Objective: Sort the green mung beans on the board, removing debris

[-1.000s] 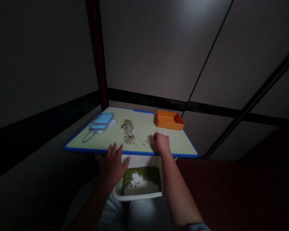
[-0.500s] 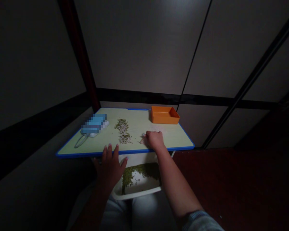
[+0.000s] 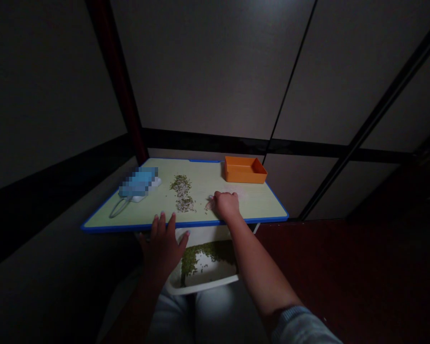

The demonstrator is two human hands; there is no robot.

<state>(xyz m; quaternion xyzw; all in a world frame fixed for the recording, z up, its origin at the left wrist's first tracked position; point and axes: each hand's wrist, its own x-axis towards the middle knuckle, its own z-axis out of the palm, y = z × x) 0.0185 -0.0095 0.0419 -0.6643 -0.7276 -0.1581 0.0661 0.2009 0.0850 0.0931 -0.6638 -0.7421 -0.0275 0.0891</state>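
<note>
My left hand [image 3: 165, 248] lies with its fingers spread, fingertips at the near edge of the pale table [image 3: 208, 179] with a blue rim. My right hand [image 3: 227, 205] is closed on the tabletop, right of the middle. What its fingers hold, if anything, is hidden; a few dark grains and a pinkish patch show beside them. Left of it lies a loose spread of small green grains [image 3: 182, 184] mixed with paler bits. Below the table edge, a white bin [image 3: 204, 288] over my lap holds many more green grains [image 3: 191, 260].
An orange open box [image 3: 245, 177] stands at the table's back right. At the left lies a blurred blue packet [image 3: 139, 182] on something white, with a pale loop [image 3: 119, 208] in front. Cabinet panels [image 3: 208, 71] rise right behind the table.
My right hand has shifted slightly left across the tabletop, still closed. My left hand keeps its place at the table edge. The view has moved a little.
</note>
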